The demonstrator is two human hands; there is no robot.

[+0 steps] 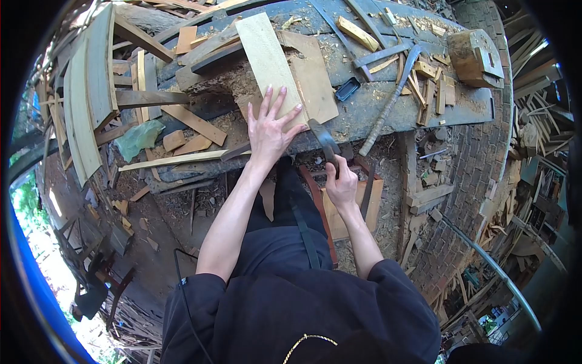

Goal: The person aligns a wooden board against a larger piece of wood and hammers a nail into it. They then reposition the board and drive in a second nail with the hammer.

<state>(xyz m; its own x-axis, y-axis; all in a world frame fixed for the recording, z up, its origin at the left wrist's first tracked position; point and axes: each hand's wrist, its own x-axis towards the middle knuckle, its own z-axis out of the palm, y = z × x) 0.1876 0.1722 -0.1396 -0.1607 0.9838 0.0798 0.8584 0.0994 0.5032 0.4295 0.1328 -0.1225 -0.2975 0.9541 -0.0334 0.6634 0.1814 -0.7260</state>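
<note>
One jagged translucent green piece point(138, 139) at the left end of your dark weathered bench point(476, 115). Near it, a long thin pale wooden strip point(182, 159) runs roughly along the near edge.

Next, your left hand point(268, 134): palm down, fingers spread, on the near part of the flat pale rectangular wooden board point(267, 54). Board lies at mid-bench. Long axis runs away from you, far end tipped a bit left, near end toward your body at the bench edge. To its right, a flat brown rectangular panel point(318, 79), close alongside.

Then the dark curved metal-looking tool point(325, 139). Head is by the board's near right corner; can't tell if it touches. Your right hand point(342, 181) is wrapped round its grip, so the handle is mostly hidden.

Further right: small blue open tray point(347, 89), then a long bent tool with a wrapped tan handle point(388, 112), both lying loose.

My read: you're at bracing the board and lining the tool up on that corner. Next move calls for firm left-hand pressure and your left thumb clear of the tool; it's just beside it.
</note>
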